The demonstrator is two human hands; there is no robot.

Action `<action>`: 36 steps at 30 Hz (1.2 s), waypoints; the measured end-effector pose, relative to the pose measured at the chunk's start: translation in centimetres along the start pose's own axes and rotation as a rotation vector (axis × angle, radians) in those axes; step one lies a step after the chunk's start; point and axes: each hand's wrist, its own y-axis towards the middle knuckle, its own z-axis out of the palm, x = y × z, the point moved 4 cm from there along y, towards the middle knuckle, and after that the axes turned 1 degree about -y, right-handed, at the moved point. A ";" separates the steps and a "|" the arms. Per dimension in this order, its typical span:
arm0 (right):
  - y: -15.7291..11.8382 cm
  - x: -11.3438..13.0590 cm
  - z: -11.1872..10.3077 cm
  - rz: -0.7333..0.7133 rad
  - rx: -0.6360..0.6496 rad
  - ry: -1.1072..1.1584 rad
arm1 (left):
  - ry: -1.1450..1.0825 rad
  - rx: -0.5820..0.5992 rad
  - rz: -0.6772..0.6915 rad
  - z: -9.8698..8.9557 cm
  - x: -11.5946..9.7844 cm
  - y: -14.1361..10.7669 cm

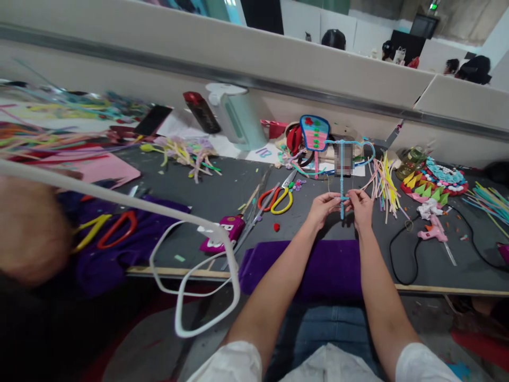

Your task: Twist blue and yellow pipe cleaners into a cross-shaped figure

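Both hands are over the table's front part, pinching a light blue pipe-cleaner piece (342, 170). It has an upright twisted stem, and a thin bar bends into a loop at its top right. My left hand (325, 208) grips the low part of the stem from the left, fingers closed. From the right, my right hand (361, 208) closes its fingertips at the same spot, where a short blue strand crosses the stem. Beneath my forearms lies a folded purple cloth (334, 260). Behind the piece stands a fan-shaped pipe-cleaner craft (315, 132) in pink and blue.
Scissors (283, 196) and a magenta power strip (225, 232) lie to the left, near a looping white cable (207, 223). A person's blurred hand (32, 228) is at far left. Rightward are a pipe-cleaner bundle (385, 185) and a pink glue gun (433, 231). A kettle (242, 119) stands behind.
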 end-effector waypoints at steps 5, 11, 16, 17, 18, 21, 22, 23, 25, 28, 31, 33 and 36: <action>0.4 -0.6 -0.8 0.046 -0.029 -0.075 | 0.003 -0.078 0.043 -0.6 -0.2 0.3; 0.2 -1.1 -0.4 0.075 0.091 -0.128 | 0.014 -0.048 0.047 -0.6 -0.1 0.3; 0.2 -1.1 -0.4 0.032 0.061 -0.132 | 0.029 0.028 0.039 -0.3 0.2 0.3; 0.3 -1.1 -0.5 0.024 0.051 -0.133 | 0.027 0.036 0.029 -0.3 0.2 0.3; 0.3 -1.2 -0.6 0.014 0.043 -0.134 | 0.026 0.044 0.019 -0.2 0.2 0.3; 0.5 -1.4 -0.9 -0.019 0.020 -0.134 | 0.037 0.067 0.008 -0.1 0.3 0.3; 0.6 -1.4 -1.0 -0.027 0.017 -0.140 | 0.045 0.069 0.010 -0.1 0.4 0.3; 0.6 -1.5 -1.0 -0.032 0.019 -0.148 | 0.056 0.067 0.015 0.0 0.4 0.3; 0.6 -1.6 -0.9 -0.044 0.030 -0.169 | 0.078 0.039 0.030 -0.1 0.6 0.3; 0.4 -1.6 -0.5 -0.071 0.058 -0.200 | 0.103 -0.033 0.054 -0.3 0.8 0.4; 0.3 -1.5 -0.2 -0.054 0.076 -0.193 | 0.101 -0.071 0.057 -0.5 0.7 0.4; 0.3 -1.4 -0.4 -0.012 0.058 -0.161 | 0.092 -0.085 0.068 -0.5 0.6 0.4; 0.3 -1.3 -0.8 0.058 0.019 -0.134 | 0.062 -0.116 0.092 -0.8 0.3 0.4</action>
